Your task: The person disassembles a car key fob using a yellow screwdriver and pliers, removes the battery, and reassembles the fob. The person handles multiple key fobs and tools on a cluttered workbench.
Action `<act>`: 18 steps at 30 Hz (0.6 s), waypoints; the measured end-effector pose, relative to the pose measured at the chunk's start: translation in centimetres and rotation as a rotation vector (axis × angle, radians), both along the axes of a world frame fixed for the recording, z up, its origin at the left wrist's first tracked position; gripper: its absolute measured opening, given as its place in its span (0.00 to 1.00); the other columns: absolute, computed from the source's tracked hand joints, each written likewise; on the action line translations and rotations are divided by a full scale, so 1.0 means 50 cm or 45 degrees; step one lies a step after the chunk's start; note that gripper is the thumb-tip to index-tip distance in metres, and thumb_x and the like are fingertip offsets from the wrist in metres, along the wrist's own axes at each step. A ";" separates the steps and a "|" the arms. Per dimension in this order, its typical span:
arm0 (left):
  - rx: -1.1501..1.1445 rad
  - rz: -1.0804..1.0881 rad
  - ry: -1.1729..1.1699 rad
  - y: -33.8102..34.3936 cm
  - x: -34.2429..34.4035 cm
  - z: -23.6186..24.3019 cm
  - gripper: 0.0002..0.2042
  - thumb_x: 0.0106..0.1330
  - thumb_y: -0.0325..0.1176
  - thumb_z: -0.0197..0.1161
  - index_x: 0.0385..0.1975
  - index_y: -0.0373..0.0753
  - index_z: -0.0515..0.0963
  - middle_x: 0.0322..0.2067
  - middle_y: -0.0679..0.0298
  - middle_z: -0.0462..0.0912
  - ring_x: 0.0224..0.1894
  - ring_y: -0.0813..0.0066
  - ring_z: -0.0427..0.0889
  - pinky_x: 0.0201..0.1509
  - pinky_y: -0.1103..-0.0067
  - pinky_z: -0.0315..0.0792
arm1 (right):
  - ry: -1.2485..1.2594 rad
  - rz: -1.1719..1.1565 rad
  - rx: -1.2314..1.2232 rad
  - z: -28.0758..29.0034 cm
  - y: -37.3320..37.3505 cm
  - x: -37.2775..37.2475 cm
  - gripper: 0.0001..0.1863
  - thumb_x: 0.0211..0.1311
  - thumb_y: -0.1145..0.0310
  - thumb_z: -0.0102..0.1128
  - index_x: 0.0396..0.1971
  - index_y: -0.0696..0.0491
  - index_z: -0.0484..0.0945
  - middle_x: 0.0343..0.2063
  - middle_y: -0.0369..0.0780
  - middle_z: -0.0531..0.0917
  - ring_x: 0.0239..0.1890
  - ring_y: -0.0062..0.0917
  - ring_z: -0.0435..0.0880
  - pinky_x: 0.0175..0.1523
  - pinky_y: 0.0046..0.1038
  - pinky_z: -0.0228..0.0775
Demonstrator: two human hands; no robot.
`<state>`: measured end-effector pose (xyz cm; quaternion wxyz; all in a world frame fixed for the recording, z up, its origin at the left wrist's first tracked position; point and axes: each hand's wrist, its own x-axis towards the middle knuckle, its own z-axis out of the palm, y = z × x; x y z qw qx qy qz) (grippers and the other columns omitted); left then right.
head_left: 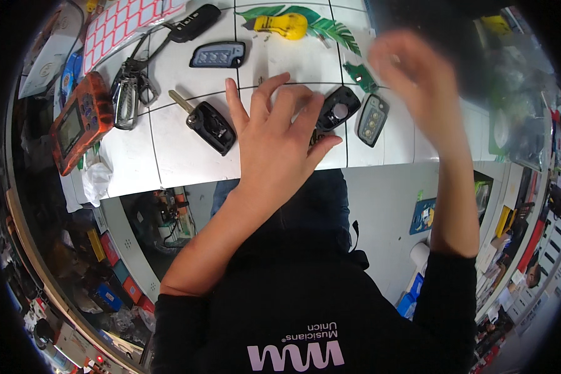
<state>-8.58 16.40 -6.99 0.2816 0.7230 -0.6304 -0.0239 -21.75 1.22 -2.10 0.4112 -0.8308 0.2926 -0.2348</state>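
Observation:
My left hand (279,128) rests on the table with its thumb and index finger bent around the lower end of a black car key fob half (339,110). A round silver disc, like a coin cell, shows in that half. Something brass-coloured is partly hidden between the thumb and index finger. My right hand (411,78) is raised on the right, smeared by motion, close to a small green circuit board (359,77). Beside the fob half lies a grey button cover (373,121). Left of my left hand lies an opened fob shell (212,127) with its key blade out.
Another button cover (218,55), a black key fob (195,23) and a metal key ring (126,103) lie at the left. An orange handheld device (81,124) stands by the left edge. A yellow bulb-shaped thing (283,26) lies at the back, near the dark mat (430,19).

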 end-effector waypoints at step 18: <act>0.000 -0.189 0.092 -0.015 0.004 -0.014 0.19 0.45 0.36 0.70 0.41 0.49 0.81 0.34 0.73 0.75 0.49 0.70 0.69 0.65 0.56 0.38 | 0.138 -0.249 -0.156 -0.063 0.127 -0.093 0.03 0.51 0.76 0.60 0.26 0.58 0.76 0.23 0.39 0.77 0.24 0.24 0.79 0.27 0.21 0.68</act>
